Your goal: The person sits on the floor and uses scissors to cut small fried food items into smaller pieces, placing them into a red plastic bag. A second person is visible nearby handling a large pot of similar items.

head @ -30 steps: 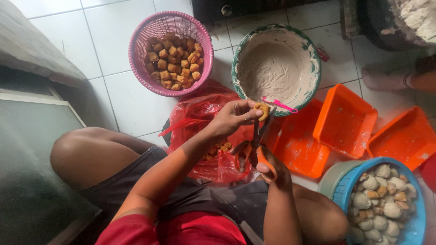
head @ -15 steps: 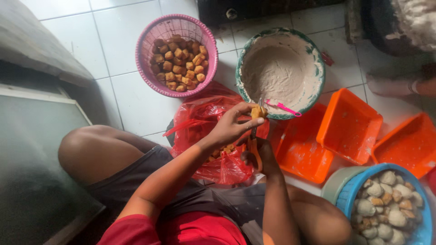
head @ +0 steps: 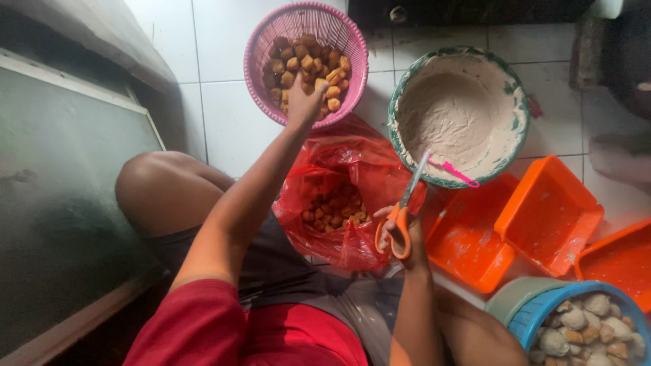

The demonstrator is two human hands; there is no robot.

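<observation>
My left hand [head: 306, 102] is now reaching into the round pink plastic basket [head: 261, 41] of fried brown tofu puffs [head: 305, 64] — fingers curled, grip unclear — having left my lap, while my right hand [head: 400, 234] is clasping orange-handled scissors [head: 401, 220].

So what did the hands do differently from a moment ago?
The left hand left the spot over the red bag, where it held a brown piece near the scissors, and reached out to the pink basket of brown pieces. The right hand stayed low, gripping the scissors. Bowl, orange trays and blue tub stayed put.
</observation>
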